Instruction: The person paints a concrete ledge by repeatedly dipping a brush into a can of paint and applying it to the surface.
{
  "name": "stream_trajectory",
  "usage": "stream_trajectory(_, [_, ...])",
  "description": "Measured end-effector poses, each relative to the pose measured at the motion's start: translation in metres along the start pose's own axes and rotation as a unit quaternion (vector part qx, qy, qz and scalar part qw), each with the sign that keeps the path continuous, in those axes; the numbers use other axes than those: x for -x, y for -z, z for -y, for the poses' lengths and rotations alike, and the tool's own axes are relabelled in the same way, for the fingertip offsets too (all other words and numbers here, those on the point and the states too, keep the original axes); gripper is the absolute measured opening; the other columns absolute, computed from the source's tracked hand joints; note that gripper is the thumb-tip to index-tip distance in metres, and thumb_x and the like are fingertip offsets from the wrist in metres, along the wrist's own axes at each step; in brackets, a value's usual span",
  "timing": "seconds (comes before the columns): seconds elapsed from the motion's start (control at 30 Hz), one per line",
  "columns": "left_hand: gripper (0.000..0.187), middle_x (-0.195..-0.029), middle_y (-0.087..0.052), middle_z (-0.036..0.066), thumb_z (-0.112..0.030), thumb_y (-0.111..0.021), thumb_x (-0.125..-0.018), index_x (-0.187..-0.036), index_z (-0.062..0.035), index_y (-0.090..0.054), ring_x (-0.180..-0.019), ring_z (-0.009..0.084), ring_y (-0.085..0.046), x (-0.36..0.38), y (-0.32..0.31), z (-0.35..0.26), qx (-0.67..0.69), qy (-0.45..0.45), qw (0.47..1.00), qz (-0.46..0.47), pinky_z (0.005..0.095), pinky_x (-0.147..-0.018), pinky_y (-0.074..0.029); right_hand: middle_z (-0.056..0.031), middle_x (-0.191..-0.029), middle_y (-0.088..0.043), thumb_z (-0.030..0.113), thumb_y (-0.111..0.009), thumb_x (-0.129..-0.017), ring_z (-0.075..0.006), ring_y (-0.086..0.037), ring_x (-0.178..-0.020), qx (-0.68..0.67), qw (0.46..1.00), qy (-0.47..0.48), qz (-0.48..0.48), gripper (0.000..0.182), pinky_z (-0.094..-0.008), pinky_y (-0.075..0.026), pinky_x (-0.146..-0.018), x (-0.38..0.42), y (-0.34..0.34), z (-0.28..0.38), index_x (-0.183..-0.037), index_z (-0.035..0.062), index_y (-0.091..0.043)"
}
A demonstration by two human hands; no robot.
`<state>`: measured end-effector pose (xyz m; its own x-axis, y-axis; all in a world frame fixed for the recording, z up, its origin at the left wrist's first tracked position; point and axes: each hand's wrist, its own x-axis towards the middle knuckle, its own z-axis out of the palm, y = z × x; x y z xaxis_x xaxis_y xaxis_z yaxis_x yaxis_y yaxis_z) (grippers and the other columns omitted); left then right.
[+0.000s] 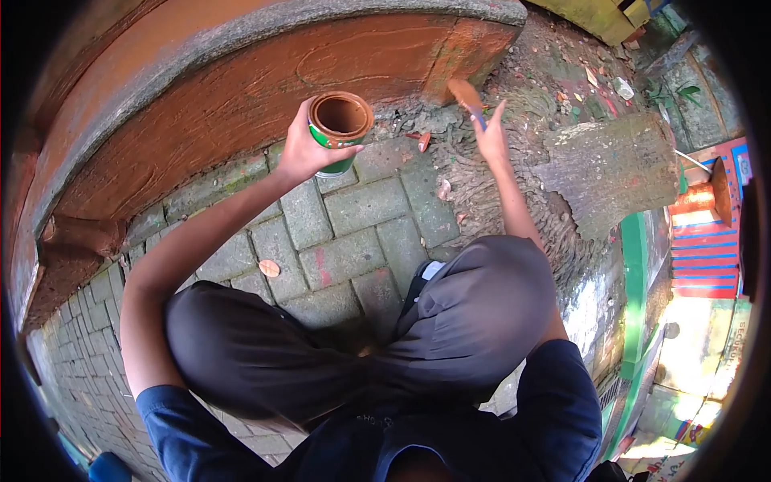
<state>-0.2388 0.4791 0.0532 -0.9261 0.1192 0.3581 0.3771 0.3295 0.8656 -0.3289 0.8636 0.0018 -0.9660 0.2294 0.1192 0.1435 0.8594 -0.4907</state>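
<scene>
My left hand [303,151] is wrapped round a green paint can [336,167], held upright above the paving. Brown paint coats the can's rim and inside. My right hand [491,138] grips a paintbrush [468,98] whose bristles are covered in the same brown. The brush tip is right at the lower end of a low curved wall [369,68], close to the ground. Reddish-brown paint covers the wall's side, below a grey stone top edge.
Grey paving bricks [353,205] lie under me, with a dry leaf [269,267] on them. Gnarled roots [514,193] and a broken board [614,165] are on the right. Beyond stands a green post [634,281] near a red and blue striped surface [707,265].
</scene>
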Motion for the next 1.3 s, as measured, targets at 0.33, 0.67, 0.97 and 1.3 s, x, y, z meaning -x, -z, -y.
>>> stream_trajectory(0.33, [0.091, -0.121, -0.06, 0.015, -0.028, -0.092, -0.061, -0.129, 0.0003, -0.04, -0.116, 0.0237, -0.058, 0.003, -0.004, 0.003, -0.01, -0.012, 1.0, 0.012, 0.0371, -0.103, -0.045, -0.0182, -0.096, -0.066, 0.026, -0.057, -0.096, -0.042, -0.064, -0.081, -0.06, 0.925, 0.294, -0.235, 0.048, -0.0489, -0.05, -0.066, 0.013, 0.016, 0.025, -0.143, 0.0246, -0.046])
stream_trajectory(0.67, [0.086, -0.121, -0.059, 0.015, -0.023, -0.092, -0.061, -0.126, 0.0011, -0.042, -0.116, 0.0232, -0.058, -0.001, 0.003, 0.016, 0.017, -0.005, 1.0, 0.011, 0.0376, -0.102, -0.045, -0.0234, -0.103, -0.066, 0.032, -0.061, -0.092, -0.0423, -0.063, -0.095, 0.062, 0.996, 0.039, 0.048, 0.042, -0.05, -0.051, -0.079, 0.004, -0.03, 0.008, -0.134, 0.027, -0.056])
stream_trajectory(0.97, [0.088, -0.122, -0.058, 0.015, -0.024, -0.093, -0.06, -0.128, 0.0006, -0.041, -0.117, 0.0233, -0.057, 0.001, 0.002, 0.015, 0.012, 0.017, 1.0, 0.007, 0.0377, -0.103, -0.045, -0.0216, -0.112, -0.064, 0.016, -0.069, -0.087, -0.0402, -0.063, -0.099, -0.103, 0.974, 0.161, -0.122, 0.047, -0.0431, -0.052, -0.078, 0.017, 0.009, 0.019, -0.133, 0.0193, -0.057])
stream_trajectory(1.3, [0.087, -0.123, -0.057, 0.014, -0.022, -0.092, -0.062, -0.129, -0.0004, -0.041, -0.117, 0.0222, -0.057, 0.002, -0.003, 0.003, 0.052, -0.019, 0.998, 0.012, 0.0369, -0.103, -0.045, -0.017, -0.085, -0.06, 0.014, -0.066, -0.089, -0.0383, -0.061, -0.078, -0.135, 0.935, 0.261, -0.198, 0.043, -0.0454, -0.049, -0.068, 0.01, 0.012, 0.047, -0.132, 0.02, -0.059])
